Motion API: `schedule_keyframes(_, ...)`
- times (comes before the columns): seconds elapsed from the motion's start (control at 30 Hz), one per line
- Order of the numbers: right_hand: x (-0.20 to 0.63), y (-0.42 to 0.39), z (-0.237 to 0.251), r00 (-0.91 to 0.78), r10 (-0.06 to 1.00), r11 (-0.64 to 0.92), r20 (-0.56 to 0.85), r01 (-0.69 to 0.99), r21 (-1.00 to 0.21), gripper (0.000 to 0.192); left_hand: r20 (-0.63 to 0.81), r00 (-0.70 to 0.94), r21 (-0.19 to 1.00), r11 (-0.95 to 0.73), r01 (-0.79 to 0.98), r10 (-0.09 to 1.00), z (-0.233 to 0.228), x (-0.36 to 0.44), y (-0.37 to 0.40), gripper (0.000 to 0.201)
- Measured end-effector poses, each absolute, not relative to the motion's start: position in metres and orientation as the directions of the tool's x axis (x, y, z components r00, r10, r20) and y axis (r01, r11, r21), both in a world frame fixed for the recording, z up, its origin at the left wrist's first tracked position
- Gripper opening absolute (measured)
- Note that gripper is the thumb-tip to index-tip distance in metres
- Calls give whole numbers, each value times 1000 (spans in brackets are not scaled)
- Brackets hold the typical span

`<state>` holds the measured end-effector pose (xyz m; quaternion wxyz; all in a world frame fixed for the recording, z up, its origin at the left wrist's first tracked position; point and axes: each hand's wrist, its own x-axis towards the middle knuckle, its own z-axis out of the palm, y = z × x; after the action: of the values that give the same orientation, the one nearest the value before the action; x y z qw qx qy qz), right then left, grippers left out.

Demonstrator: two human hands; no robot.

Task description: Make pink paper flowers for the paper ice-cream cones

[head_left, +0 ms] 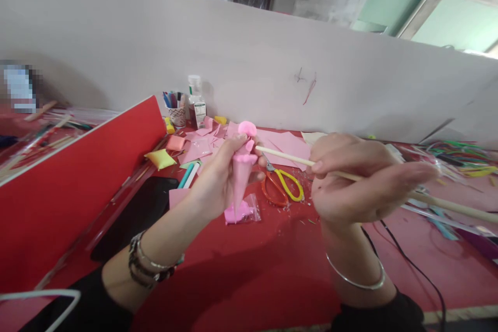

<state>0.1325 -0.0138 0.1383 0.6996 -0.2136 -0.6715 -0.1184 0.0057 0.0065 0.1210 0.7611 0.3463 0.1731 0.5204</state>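
My left hand [218, 176] holds a pink paper cone [241, 171] upright above the red table, its open top showing a pink rounded piece [247, 128]. My right hand [361, 181] grips a long thin wooden stick [447, 205] whose tip touches the top of the cone. Below the cone lies a small clear bag with pink material [241, 211]. Scissors with yellow and orange handles [282, 187] lie on the table between my hands.
Pink paper sheets and scraps [284, 145] cover the table's back. A cup of pens [176, 109] and a bottle [195, 94] stand by the wall. A red divider [78, 176] is at left, a black cable [412, 264] at right, coloured strips [462, 158] far right.
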Motion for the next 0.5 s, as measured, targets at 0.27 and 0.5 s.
schedule_keyframes(0.27,132,-12,134,8,192,867,981,466,-173,51,117,449,658,269,-703,886,122,8,6,9)
schedule_keyframes(0.5,134,-10,136,-111,228,866,967,478,-149,54,167,460,674,240,-699,872,121,8,5,11)
